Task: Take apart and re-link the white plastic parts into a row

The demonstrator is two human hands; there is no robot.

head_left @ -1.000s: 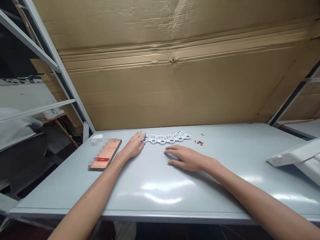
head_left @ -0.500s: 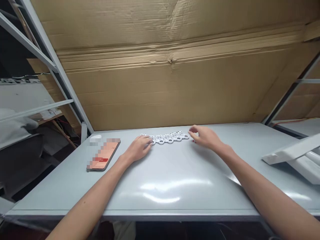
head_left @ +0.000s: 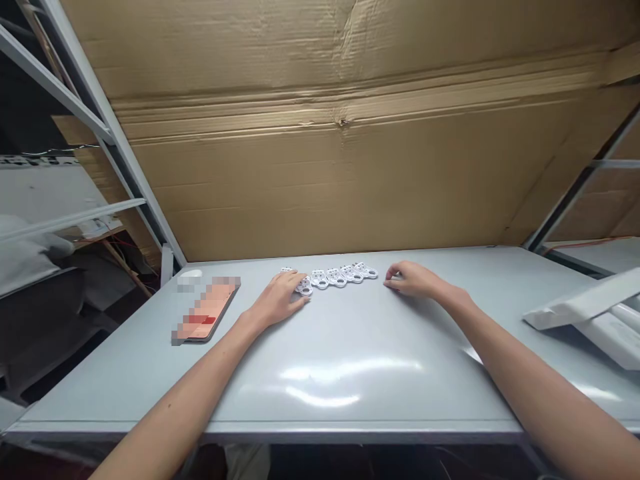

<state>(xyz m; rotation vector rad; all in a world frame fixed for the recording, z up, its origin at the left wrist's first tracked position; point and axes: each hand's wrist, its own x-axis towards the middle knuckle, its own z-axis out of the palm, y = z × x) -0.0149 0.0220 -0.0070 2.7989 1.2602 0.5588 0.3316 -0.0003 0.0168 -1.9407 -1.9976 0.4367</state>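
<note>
A row of several flat white perforated plastic parts lies near the far edge of the grey table. My left hand rests flat at the row's left end, its fingers over or against the end parts, and one part shows beside the fingertips. My right hand sits just beyond the row's right end, fingers curled down on the tabletop. Whatever lies under those fingers is hidden. The small red pieces seen earlier do not show.
A phone with a pixelated screen lies left of my left hand, and a small white object sits behind it. A large cardboard sheet stands behind the table, with a white metal rack at left and white panels at right.
My right hand has moved from in front of the row to its right end, over where the red pieces lay. My left hand has shifted right along the row.
</note>
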